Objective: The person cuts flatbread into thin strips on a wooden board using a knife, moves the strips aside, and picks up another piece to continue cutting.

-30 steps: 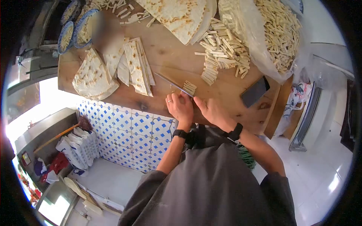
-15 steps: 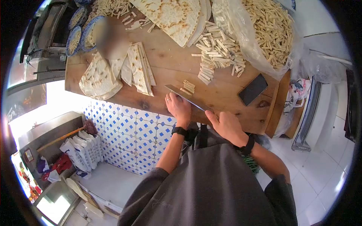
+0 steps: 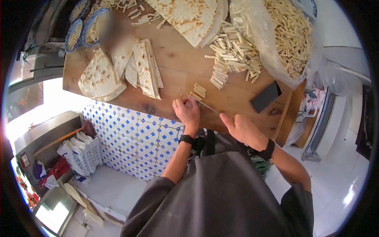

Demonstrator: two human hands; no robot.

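My right hand (image 3: 242,127) is wrapped round the handle of a long knife (image 3: 206,104), whose blade points up and left over the front of the wooden board (image 3: 177,63). At the blade's left side is my left hand (image 3: 188,112), a ring on one finger and its fingers curled together; what they hold, if anything, is hidden. Just beyond the blade lie a few cut flatbread strips (image 3: 199,90). Further off rests a heap of cut strips (image 3: 233,53). Wedges of flatbread (image 3: 147,69) lie to the left.
A dark phone (image 3: 265,97) lies on the right of the board. Behind it stands a clear plastic bag (image 3: 290,39) full of strips. Large flatbreads (image 3: 189,17) are at the back, and patterned bowls (image 3: 74,35) at the left. A blurred patch covers something near the wedges.
The knife blade has turned and its tip has shifted right, away from my left fingers. My right hand has moved slightly right. The whole view has shifted a little.
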